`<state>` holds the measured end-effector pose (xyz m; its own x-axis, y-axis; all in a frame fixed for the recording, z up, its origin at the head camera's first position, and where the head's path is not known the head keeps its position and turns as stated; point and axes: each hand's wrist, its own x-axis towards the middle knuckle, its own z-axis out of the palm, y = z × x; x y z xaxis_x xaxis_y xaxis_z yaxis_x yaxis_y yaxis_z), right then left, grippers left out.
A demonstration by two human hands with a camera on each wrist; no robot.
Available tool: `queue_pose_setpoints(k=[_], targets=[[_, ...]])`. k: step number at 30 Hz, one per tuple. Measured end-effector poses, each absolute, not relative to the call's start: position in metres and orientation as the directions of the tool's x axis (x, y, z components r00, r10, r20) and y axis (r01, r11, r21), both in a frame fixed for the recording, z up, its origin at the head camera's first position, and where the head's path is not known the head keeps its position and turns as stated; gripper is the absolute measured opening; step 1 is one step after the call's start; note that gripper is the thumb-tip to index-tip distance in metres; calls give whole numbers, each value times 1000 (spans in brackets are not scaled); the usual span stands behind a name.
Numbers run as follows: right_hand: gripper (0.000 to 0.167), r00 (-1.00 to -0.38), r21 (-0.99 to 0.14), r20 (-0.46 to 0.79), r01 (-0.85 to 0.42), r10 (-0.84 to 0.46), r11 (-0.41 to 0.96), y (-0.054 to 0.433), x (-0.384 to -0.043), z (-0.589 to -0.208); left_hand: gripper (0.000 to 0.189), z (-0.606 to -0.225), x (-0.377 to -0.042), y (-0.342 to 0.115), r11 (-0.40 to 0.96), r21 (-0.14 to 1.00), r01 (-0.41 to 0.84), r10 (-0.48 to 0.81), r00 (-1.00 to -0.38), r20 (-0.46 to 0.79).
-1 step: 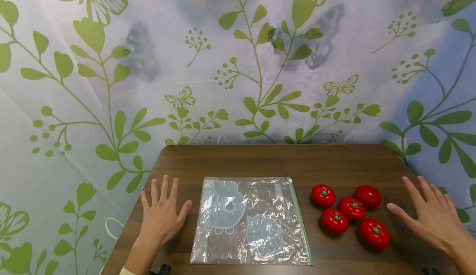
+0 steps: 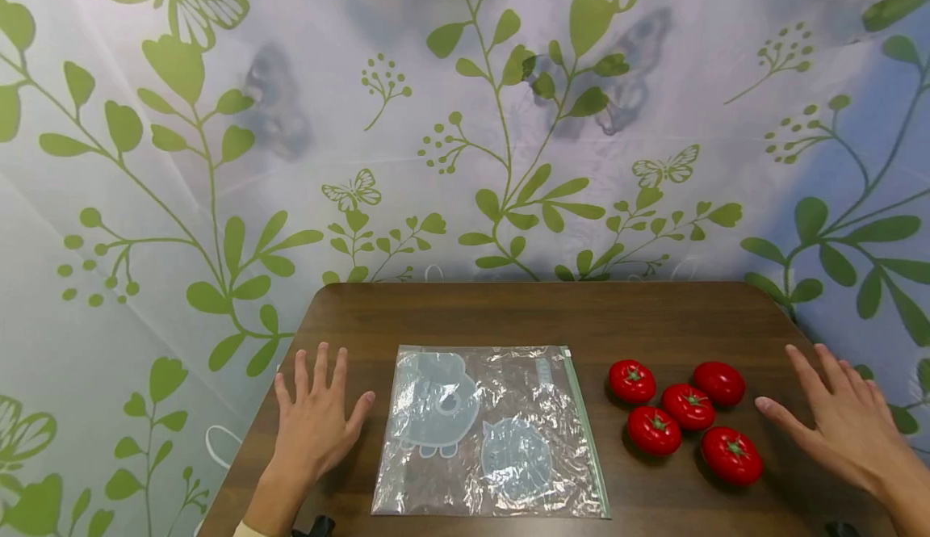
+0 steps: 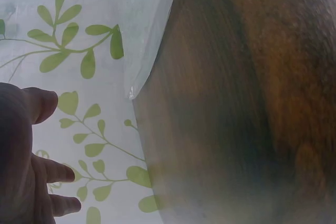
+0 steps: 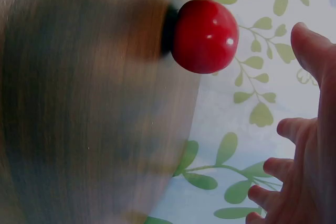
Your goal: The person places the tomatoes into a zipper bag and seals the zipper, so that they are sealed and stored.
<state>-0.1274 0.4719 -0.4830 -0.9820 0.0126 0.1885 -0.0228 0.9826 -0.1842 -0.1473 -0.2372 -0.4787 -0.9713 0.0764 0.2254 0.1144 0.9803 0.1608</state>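
Observation:
My left hand (image 2: pixel 314 424) is spread with straight fingers at the left side of the brown table, holding nothing. Just right of it lies a clear plastic zip bag (image 2: pixel 501 392), flat, with pale blue cartoon shapes printed on it and a green strip along its right edge. Several red tomatoes (image 2: pixel 686 406) with green tops sit in a loose cluster right of the bag. Beyond them, at the right edge, my right hand (image 2: pixel 846 416) is spread too, its thumb towards the cluster. In the right wrist view a tomato (image 4: pixel 206 36) shows apart from the fingers.
The wooden table (image 2: pixel 538 311) has rounded far corners. Behind it hangs a pale curtain (image 2: pixel 436 198) printed with green leaves and butterflies. A small black object (image 2: pixel 320 526) shows by the left wrist at the bottom edge.

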Motion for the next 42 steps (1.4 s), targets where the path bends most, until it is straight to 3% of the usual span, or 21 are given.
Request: queue_pose_setpoints(k=[8,14,22,34,42], targets=[[104,-970,-223,240,-81,-26,971,464,-123,-482,87,-476,-144,-238,975,195,110,69,-976,208],[102,-950,-315,310,-148,-46,937,441,-114,-474,89,-471,-141,-238,957,267,112,60,-979,195],[108,-957,-386,285,-74,43,920,394,-100,-452,91,-452,-122,-222,934,333,127,48,-971,234],[101,-918,-523,369,-74,147,849,333,-80,-443,94,-420,-85,-191,781,625,-19,-131,-982,133],[98,-932,-548,349,-118,98,828,304,-87,-434,97,-406,-70,-171,707,702,-83,-201,-976,88]])
